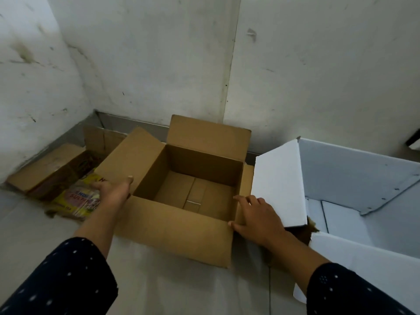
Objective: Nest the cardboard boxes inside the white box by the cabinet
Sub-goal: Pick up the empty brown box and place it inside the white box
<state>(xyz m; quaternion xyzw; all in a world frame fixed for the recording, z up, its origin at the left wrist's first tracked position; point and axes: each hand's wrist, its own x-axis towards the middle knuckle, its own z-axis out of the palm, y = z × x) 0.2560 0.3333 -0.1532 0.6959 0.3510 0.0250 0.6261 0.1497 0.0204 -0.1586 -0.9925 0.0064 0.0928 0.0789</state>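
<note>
An open brown cardboard box [177, 233] stands on the floor in the middle, its flaps up and its inside empty. My left hand [113, 189] rests against its left side, under the left flap. My right hand [256, 217] grips its right front corner. A large open white box [363, 176] stands to the right, one white flap leaning over towards the brown box. A second, smaller printed cardboard box [56, 173] lies at the left, against the wall.
White walls close the corner behind the boxes, with a grey skirting strip [136, 123] along the floor. The pale floor [172, 289] stretches in front of the brown box. A dark object [414, 138] shows at the right edge.
</note>
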